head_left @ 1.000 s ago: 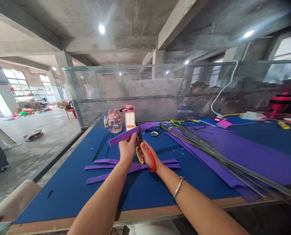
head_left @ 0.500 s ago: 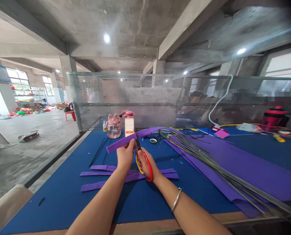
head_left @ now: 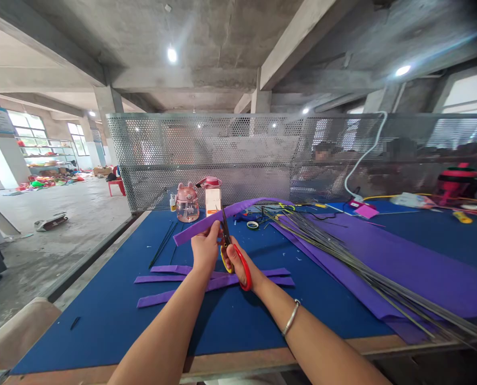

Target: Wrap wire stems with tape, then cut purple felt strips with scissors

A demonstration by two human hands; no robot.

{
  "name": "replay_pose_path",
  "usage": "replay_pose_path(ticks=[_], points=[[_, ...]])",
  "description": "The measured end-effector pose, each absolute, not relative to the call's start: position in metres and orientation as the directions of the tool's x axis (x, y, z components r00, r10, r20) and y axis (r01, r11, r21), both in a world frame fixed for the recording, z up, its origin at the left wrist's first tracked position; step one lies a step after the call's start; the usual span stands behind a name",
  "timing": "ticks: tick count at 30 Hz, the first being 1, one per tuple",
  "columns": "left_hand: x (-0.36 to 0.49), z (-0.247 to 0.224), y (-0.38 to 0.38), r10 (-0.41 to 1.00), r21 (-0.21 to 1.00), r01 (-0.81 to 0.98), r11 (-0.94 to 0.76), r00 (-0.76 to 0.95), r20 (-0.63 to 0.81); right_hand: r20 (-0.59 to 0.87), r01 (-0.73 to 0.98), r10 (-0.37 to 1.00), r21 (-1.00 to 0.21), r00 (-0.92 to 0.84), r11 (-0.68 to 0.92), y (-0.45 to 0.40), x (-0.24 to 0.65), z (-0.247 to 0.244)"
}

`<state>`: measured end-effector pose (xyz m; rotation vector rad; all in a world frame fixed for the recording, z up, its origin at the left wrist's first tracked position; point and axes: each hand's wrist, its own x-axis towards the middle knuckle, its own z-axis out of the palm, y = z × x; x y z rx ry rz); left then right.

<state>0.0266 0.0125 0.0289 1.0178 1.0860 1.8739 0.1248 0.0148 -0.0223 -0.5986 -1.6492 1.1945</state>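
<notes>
Pinched in my left hand [head_left: 205,247] is a long purple fabric strip [head_left: 242,206], which arches up and away to the right. My right hand [head_left: 238,260] grips scissors [head_left: 244,270] with one red and one yellow handle. Their dark blades point upward and meet the strip just right of my left fingers; whether they have cut into it I cannot tell. Below my hands, several cut purple strips [head_left: 158,298] lie across the blue tabletop [head_left: 102,326]. To the right, a large purple sheet [head_left: 383,256] has a bundle of thin grey-green wires [head_left: 354,272] on it.
A pink bottle [head_left: 187,204], a small white box [head_left: 213,201] and a tape roll [head_left: 253,225] stand or lie at the back. Dark thin rods [head_left: 162,244] lie at left. A perforated metal screen [head_left: 254,171] closes the far edge; a power strip [head_left: 359,205] sits at right.
The view has shifted slightly. The scissors' blades look a little more spread at the strip. Both hands keep nearly the same place and the same holds.
</notes>
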Motion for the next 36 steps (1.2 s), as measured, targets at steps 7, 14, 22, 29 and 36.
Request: replay_pose_path(ticks=[7, 14, 22, 29, 36], points=[[0.025, 0.025, 0.014, 0.88, 0.917, -0.133, -0.376, -0.362, 0.308, 0.464, -0.152, 0.809, -0.885, -0.36, 0.44, 0.013, 0.125, -0.02], [0.025, 0.019, 0.02, 0.911, 0.918, -0.23, -0.324, -0.337, 0.237, 0.429, -0.218, 0.824, -0.902, -0.37, 0.372, 0.012, 0.125, -0.017], [0.026, 0.021, 0.016, 0.887, 0.916, -0.131, -0.378, -0.334, 0.319, 0.447, -0.227, 0.819, -0.893, -0.359, 0.388, 0.016, 0.126, -0.019], [0.029, 0.022, 0.012, 0.888, 0.926, -0.081, -0.368, -0.326, 0.324, 0.436, -0.247, 0.844, -0.895, -0.312, 0.371, 0.016, 0.125, -0.018], [0.031, 0.019, 0.012, 0.854, 0.91, 0.025, -0.415, -0.336, 0.398, 0.413, -0.292, 0.854, -0.899, -0.315, 0.327, 0.014, 0.123, -0.015]])
